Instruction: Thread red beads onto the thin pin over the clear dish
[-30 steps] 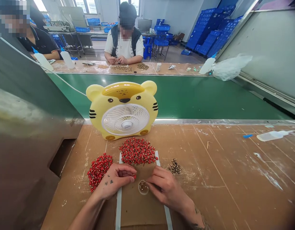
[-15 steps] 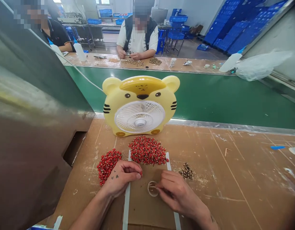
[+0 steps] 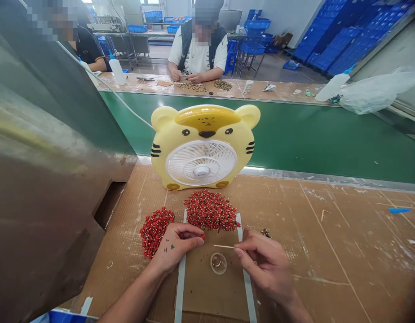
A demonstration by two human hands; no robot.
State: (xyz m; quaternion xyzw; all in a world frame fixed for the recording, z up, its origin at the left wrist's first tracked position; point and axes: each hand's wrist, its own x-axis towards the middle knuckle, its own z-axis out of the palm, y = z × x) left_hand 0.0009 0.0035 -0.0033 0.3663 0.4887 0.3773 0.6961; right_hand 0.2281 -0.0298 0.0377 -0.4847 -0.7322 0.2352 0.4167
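Between thumb and forefinger, my left hand (image 3: 176, 246) pinches a small red piece (image 3: 202, 237), its shape mostly covered by the fingertips. My right hand (image 3: 266, 260) grips a thin wooden toothpick (image 3: 223, 246), which points left toward that piece without touching it. Below the toothpick, a small clear round dish (image 3: 218, 263) sits on the brown board (image 3: 210, 296). A large heap of red pieces with metallic ends (image 3: 210, 210) lies just beyond my hands. Another heap of red pieces (image 3: 155, 231) is at the left, partly behind my left hand.
A yellow animal-faced fan (image 3: 202, 146) stands behind the heaps. Small dark metal parts (image 3: 266, 233) lie beyond my right hand, partly hidden. A metal housing (image 3: 59, 179) fills the left side. Across the green divider (image 3: 311, 143), a person (image 3: 200, 54) handles small parts at another bench.
My right hand has lifted the toothpick out of the clear dish and brought it up near the red piece. The left hand keeps its pinch. The whole view has shifted slightly.
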